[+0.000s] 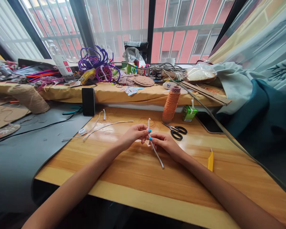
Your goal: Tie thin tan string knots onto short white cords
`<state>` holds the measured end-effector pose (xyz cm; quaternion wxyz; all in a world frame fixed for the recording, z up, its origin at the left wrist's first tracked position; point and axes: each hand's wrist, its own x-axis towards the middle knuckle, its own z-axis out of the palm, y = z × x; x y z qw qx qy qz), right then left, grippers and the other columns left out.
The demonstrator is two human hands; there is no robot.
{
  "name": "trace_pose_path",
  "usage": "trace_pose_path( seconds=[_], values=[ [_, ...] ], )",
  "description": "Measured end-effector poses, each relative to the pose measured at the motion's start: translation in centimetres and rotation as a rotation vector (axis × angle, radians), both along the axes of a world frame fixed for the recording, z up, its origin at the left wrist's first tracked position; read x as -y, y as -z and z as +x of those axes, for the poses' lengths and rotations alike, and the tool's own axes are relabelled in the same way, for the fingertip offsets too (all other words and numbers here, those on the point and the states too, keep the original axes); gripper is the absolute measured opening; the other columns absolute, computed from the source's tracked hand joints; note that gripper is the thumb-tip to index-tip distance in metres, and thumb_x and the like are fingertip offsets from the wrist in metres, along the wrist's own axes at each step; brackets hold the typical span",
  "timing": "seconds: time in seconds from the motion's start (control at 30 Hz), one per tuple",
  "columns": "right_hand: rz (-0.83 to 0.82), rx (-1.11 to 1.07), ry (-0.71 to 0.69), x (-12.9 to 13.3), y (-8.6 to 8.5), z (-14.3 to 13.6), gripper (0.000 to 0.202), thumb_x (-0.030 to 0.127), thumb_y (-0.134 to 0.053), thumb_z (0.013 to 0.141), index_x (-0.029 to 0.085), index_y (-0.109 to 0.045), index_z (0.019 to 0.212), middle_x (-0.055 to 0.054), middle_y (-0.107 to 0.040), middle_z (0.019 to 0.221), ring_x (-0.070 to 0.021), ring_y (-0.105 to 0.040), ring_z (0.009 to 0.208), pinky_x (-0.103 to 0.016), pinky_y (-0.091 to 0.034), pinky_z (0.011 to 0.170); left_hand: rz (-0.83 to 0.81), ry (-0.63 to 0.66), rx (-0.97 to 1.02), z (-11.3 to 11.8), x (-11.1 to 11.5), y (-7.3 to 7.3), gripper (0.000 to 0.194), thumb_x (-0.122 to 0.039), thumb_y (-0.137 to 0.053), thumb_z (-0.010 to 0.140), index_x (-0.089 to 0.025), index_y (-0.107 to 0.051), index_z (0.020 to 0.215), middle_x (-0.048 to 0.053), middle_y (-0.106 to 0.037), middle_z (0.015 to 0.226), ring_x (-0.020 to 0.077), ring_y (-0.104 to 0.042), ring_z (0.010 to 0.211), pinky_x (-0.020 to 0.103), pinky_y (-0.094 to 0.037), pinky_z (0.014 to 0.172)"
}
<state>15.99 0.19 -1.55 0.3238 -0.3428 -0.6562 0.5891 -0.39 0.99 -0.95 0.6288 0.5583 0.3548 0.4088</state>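
Above the middle of the wooden table (124,171), both hands grip a thin white pipe-cleaner-like strip (158,156). My left hand (137,134) pinches its upper part between thumb and finger. Just below and to the right, my right hand (164,142) pinches the same strip, the fingertips of both hands nearly meeting. One end of the strip sticks up past the fingers; the other slants down toward the front right. More white strips (97,128) lie on the table to the left. Black-handled scissors (177,132) rest right of my hands.
A spool of orange cord (171,105) stands behind the scissors, beside a green drink carton (189,113) and a dark phone (209,122). A yellow-handled tool (210,160) lies to the right. Another phone (88,101) leans against the cluttered ledge (124,93). A long cable (219,124) crosses the right side.
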Motion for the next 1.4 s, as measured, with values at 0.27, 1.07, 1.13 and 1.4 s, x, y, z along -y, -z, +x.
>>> trace_pose_path(
  seconds=[0.27,1.07,1.13,1.4],
  values=[
    [-0.032,0.012,-0.002,0.02,-0.09,0.08,0.024,0.035,-0.055,0.070,0.014,-0.063,0.077,0.000,-0.056,0.064,-0.0083,-0.046,0.055,-0.022,-0.037,0.053,-0.009,-0.009,0.014,-0.14,-0.08,-0.25,0.029,-0.036,-0.057,0.069,-0.010,-0.056,0.082,-0.001,-0.053,0.058,0.0037,-0.045,0.041,0.018,-0.037,0.043],
    [-0.023,0.016,-0.045,0.06,0.19,0.10,0.025,0.034,-0.052,0.071,0.015,-0.064,0.082,-0.001,-0.055,0.063,-0.0096,-0.049,0.056,-0.024,-0.040,0.057,-0.145,-0.127,0.083,-0.07,-0.42,0.33,0.016,-0.023,-0.061,0.064,-0.012,-0.051,0.070,-0.002,-0.055,0.059,0.0032,-0.046,0.038,0.015,-0.037,0.038],
    [-0.036,-0.009,-0.039,0.10,0.15,0.04,0.024,0.034,-0.052,0.072,0.015,-0.064,0.079,0.000,-0.055,0.063,-0.0091,-0.050,0.056,-0.024,-0.040,0.058,-0.146,-0.143,0.107,-0.08,-0.50,0.38,0.017,-0.022,-0.062,0.063,-0.012,-0.051,0.070,-0.001,-0.056,0.062,0.0031,-0.047,0.038,0.015,-0.038,0.039],
    [-0.101,-0.113,0.011,0.26,-0.07,-0.18,0.022,0.033,-0.052,0.071,0.014,-0.059,0.076,0.000,-0.055,0.062,-0.0078,-0.049,0.052,-0.022,-0.038,0.053,-0.153,-0.185,0.164,-0.04,-0.49,0.15,0.015,-0.016,-0.060,0.064,-0.012,-0.048,0.071,0.002,-0.059,0.064,0.0053,-0.052,0.043,0.016,-0.042,0.042]
  ],
)
